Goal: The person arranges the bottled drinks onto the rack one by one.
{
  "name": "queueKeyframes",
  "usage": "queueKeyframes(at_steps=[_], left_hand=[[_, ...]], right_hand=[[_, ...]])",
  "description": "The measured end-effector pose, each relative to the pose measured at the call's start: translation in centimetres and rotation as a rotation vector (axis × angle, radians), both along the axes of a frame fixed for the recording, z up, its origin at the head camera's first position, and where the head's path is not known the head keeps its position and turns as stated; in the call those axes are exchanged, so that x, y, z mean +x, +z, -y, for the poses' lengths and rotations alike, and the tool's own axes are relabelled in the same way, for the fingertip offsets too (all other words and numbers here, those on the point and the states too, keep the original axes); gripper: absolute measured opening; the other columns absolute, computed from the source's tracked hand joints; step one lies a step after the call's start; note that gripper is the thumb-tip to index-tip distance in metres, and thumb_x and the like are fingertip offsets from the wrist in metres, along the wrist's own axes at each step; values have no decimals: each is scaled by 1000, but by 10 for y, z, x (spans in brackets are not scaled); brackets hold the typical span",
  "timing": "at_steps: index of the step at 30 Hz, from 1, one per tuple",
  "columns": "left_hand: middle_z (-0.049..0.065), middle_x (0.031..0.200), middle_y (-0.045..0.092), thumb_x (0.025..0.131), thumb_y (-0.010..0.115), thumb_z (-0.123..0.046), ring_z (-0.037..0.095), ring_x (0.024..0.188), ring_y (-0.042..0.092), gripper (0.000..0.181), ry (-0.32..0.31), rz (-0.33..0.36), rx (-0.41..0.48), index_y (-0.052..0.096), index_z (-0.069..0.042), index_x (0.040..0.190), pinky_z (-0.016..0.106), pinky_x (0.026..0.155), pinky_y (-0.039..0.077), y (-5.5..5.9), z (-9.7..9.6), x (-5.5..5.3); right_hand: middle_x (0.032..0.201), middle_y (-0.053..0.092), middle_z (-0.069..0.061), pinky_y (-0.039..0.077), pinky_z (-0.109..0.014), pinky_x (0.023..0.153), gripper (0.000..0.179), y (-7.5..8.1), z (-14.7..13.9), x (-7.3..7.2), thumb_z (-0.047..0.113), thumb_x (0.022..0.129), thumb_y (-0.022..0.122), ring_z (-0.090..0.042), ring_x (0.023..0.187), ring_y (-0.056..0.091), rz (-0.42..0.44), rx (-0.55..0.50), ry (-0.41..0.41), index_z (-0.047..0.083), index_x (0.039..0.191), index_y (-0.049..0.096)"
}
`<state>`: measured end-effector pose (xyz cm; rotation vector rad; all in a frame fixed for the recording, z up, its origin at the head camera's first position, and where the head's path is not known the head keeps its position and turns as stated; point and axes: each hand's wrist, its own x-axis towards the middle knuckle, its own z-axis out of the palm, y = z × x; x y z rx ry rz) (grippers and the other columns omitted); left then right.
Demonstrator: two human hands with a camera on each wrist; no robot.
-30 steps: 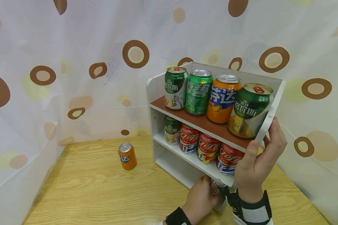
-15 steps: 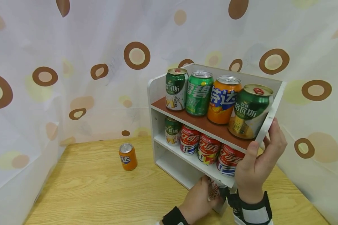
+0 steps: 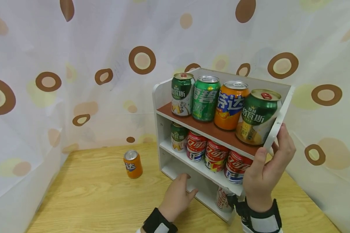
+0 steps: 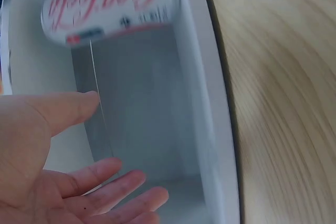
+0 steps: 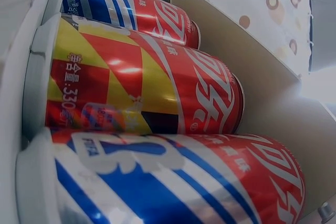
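Note:
A white shelf unit [image 3: 157,129] with a brown top board stands on the table. In its bottom compartment, at the right end, sits a white Coca-Cola can [image 4: 110,6], partly hidden by the right wrist strap in the head view. My left hand [image 3: 175,197] is in front of that compartment, holding nothing, thumb and fingers spread, apart from the can. My right hand [image 3: 266,168] grips the right side panel of the shelf. Red Coca-Cola cans [image 5: 142,77] and one green can [image 3: 178,137] fill the middle level, close to the right wrist.
On the top board stand two dark green cans [image 3: 182,95], a bright green Sprite can [image 3: 205,100] and an orange Fanta can [image 3: 230,106]. Another orange Fanta can [image 3: 133,165] stands alone on the wooden table [image 3: 99,194], left of the shelf. A patterned curtain [image 3: 110,106] hangs behind.
My left hand has let go of the white Coca-Cola can in the bottom compartment and drawn back to the left. My right hand keeps its hold on the side panel.

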<state>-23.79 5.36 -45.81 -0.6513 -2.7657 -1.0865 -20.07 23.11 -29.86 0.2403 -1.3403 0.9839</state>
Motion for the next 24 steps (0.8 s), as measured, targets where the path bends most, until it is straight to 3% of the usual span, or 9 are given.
queueKeyframes(at_steps=[4,7,11,15,19,22,24], left_hand=[[17,114,66,92,79,-24,28,99,69,39,61,41,19,62,0,118,41,82,59,1,22,-6],[13,108,68,93,78,-24,26,94,68,32,118,33,28,64,-3,112,39,78,58,6,39,-11],[6,93,67,95,75,-22,19,83,63,18,187,-45,59,64,-8,99,29,69,52,16,62,-18],[3,86,65,94,76,-20,15,79,61,16,258,-176,126,64,-10,93,26,67,50,22,88,-24],[10,97,64,92,80,-19,25,91,64,25,351,-273,184,63,-4,103,37,78,56,22,114,-31],[21,113,56,91,81,-19,37,107,58,45,418,-260,221,56,4,121,51,89,54,19,132,-38],[27,125,48,91,80,-20,43,118,52,58,449,-207,246,48,7,131,58,97,51,17,142,-43]], right_hand=[[142,49,-18,38,-30,111,56,-1,-1,0,30,106,49,-25,131,42,6,3,-2,-17,136,43],[142,49,-18,38,-30,110,56,-1,-1,0,30,106,49,-25,131,42,6,3,-1,-17,136,43],[142,49,-18,38,-30,110,55,0,-1,0,28,106,48,-25,131,42,6,2,-3,-17,136,43],[143,48,-19,38,-30,110,55,0,-1,0,29,106,48,-25,131,42,8,8,-5,-17,136,43],[143,48,-19,38,-30,111,56,-1,-1,0,31,106,48,-25,132,42,6,11,-2,-17,136,43],[143,48,-19,38,-30,111,59,-1,-1,0,33,106,49,-25,132,42,6,10,-3,-17,136,42],[143,48,-19,38,-30,110,61,-1,-2,0,35,107,49,-26,132,42,9,10,-6,-17,137,42]])
